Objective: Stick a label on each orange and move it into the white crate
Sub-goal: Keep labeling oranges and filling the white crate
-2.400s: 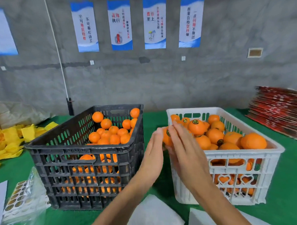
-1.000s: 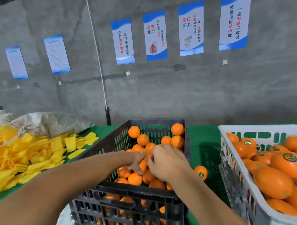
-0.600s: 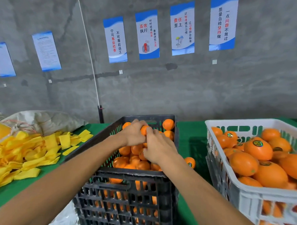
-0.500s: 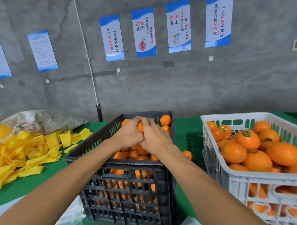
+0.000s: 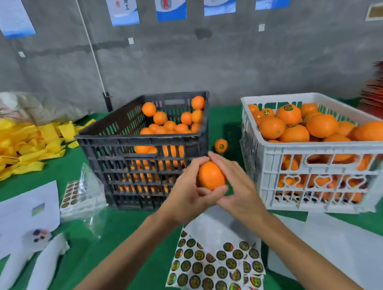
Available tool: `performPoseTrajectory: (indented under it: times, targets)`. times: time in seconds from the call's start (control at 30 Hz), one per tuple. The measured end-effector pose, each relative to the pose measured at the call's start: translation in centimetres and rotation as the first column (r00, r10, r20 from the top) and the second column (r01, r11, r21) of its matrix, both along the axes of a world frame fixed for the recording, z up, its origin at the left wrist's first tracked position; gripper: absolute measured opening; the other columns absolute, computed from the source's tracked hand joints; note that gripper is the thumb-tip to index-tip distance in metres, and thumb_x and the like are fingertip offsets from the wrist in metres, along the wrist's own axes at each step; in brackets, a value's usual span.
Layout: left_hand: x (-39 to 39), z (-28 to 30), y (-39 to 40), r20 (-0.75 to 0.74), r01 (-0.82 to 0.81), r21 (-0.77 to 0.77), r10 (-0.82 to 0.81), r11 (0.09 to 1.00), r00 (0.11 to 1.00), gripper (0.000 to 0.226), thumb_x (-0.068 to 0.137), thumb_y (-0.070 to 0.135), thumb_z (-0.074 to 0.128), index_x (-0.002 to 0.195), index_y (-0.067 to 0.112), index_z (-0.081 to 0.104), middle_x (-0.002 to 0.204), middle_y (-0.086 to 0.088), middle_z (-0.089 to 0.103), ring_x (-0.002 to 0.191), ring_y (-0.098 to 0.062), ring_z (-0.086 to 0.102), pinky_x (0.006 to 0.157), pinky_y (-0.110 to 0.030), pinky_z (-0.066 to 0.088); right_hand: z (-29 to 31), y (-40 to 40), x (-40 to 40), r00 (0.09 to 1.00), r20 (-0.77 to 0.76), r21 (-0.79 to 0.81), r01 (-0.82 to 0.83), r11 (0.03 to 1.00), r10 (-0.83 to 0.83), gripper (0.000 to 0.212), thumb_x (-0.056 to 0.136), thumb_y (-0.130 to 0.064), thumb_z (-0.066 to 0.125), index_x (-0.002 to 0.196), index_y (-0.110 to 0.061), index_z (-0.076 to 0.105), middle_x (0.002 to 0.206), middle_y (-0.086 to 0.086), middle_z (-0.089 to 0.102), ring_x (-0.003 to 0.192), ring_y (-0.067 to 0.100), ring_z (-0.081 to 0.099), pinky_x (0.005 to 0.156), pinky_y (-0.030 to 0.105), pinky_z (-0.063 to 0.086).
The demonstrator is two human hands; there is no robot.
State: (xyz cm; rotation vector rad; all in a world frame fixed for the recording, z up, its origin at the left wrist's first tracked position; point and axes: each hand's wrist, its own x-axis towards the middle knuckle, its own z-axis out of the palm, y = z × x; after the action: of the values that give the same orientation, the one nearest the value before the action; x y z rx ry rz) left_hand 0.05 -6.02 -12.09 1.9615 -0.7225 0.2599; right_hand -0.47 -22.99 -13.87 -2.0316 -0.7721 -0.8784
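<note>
Between the crates, orange [image 5: 211, 175] cupped by left hand [image 5: 189, 193] and right hand [image 5: 235, 190], fingers curled, underside hidden

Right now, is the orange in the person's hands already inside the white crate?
No, both the left hand and right hand hold the orange above the green table, in front of the white crate.

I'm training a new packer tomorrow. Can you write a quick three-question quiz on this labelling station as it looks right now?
1. True or false: both hands hold one orange.
2. Which crate holds labelled fruit: A the black crate, B the white crate?
3. Fill in: the label sheet lies ___ the hands.

Key: 1 true; 2 B; 3 below, nearer the person. The left hand and the right hand cup the fruit between the crates.
</note>
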Motion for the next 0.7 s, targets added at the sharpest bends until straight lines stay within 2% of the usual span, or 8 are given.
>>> performPoseTrajectory:
  times: [0.13,0.2,0.27,0.37,0.43,0.5,0.6,0.7]
  targets:
    - [0.4,-6.3,-1.2,-0.288,0.086,-0.003,-0.083,0.996,0.954,0.057,0.089,0.054,0.075,0.134,0.032,0.046,0.116,0.008,0.065,0.104,-0.017,0.069,0.085,-0.042,0.061,-5.4,-2.7,-0.5,0.953,-0.304,-0.167,-0.067,0.984,0.013,0.077,0.093,-0.023,0.077,0.157,-0.016,0.036,0.164,-0.005,0.034,0.149,0.01,0.036,0.114,0.034,0.045]
    - [0.7,-8.4,-1.4,-0.347,0.075,0.041,-0.056,0.996,0.936,0.053,0.09,0.055,0.073,0.13,0.033,0.046,0.113,0.008,0.065,0.1,-0.012,0.068,0.084,-0.035,0.059,-6.5,-3.5,-0.6,0.894,-0.446,-0.261,-0.073,0.963,-0.053,0.081,0.095,-0.042,0.071,0.161,-0.028,0.025,0.165,-0.014,0.027,0.146,0.003,0.036,0.114,0.027,0.042]
    - [0.8,-10.0,-1.5,-0.368,0.074,0.054,-0.049,0.996,0.929,0.053,0.092,0.053,0.071,0.131,0.032,0.042,0.114,0.008,0.064,0.099,-0.009,0.068,0.083,-0.03,0.058,-7.5,-4.3,-1.3,0.851,-0.49,-0.416,-0.037,0.909,-0.189,0.086,0.093,-0.066,0.059,0.161,-0.037,0.015,0.157,-0.014,0.038,0.132,0.006,0.048,0.104,0.028,0.047]
    - [0.6,-11.6,-1.6,-0.335,-0.023,0.064,0.043,0.998,0.941,0.056,0.093,0.056,0.067,0.131,0.033,0.034,0.111,0.008,0.062,0.091,-0.008,0.067,0.077,-0.025,0.055,-8.4,-5.1,-3.2,0.779,-0.618,-0.343,-0.146,0.928,-0.106,0.075,0.083,-0.088,0.05,0.146,-0.061,0.02,0.131,-0.032,0.05,0.118,-0.002,0.05,0.093,0.029,0.05]
    - [0.2,-12.1,-2.0,-0.279,-0.122,0.084,0.14,0.989,0.95,0.053,0.094,0.057,0.063,0.13,0.035,0.03,0.108,0.009,0.058,0.086,-0.008,0.064,0.073,-0.018,0.049,-9.1,-5.4,-3.7,0.762,-0.645,-0.381,-0.26,0.887,-0.054,0.079,0.078,-0.093,0.049,0.146,-0.064,0.02,0.149,-0.045,0.028,0.14,-0.014,0.025,0.115,0.029,0.034]
    - [-0.2,-12.2,-2.3,-0.258,-0.165,0.054,0.173,0.985,0.951,0.055,0.095,0.057,0.061,0.134,0.035,0.027,0.109,0.008,0.056,0.084,-0.009,0.063,0.072,-0.016,0.048,-9.5,-5.7,-3.2,0.761,-0.636,-0.486,-0.27,0.831,-0.125,0.098,0.076,-0.096,0.044,0.158,-0.052,0.012,0.159,-0.041,-0.006,0.148,-0.015,-0.006,0.124,0.019,0.002]
    - [-0.6,-12.1,-1.8,-0.234,-0.161,-0.001,0.157,0.987,0.96,0.061,0.096,0.061,0.059,0.142,0.038,0.025,0.109,0.018,0.056,0.085,-0.005,0.066,0.071,-0.018,0.052,-9.6,-6.1,-2.1,0.724,-0.687,-0.349,-0.256,0.901,-0.061,0.086,0.081,-0.081,0.058,0.156,-0.042,0.036,0.159,-0.039,0.014,0.147,-0.018,0.009,0.125,0.021,0.014]
    - [-0.6,-12.2,-1.4,-0.183,-0.127,0.092,0.142,0.988,0.973,0.063,0.097,0.065,0.057,0.144,0.044,0.02,0.114,0.025,0.053,0.101,-0.002,0.062,0.081,-0.018,0.052,-9.6,-6.3,-1.9,0.741,-0.67,-0.215,-0.243,0.946,0.038,0.057,0.085,-0.068,0.066,0.138,-0.049,0.056,0.149,-0.038,0.041,0.143,-0.01,0.034,0.12,0.023,0.03]
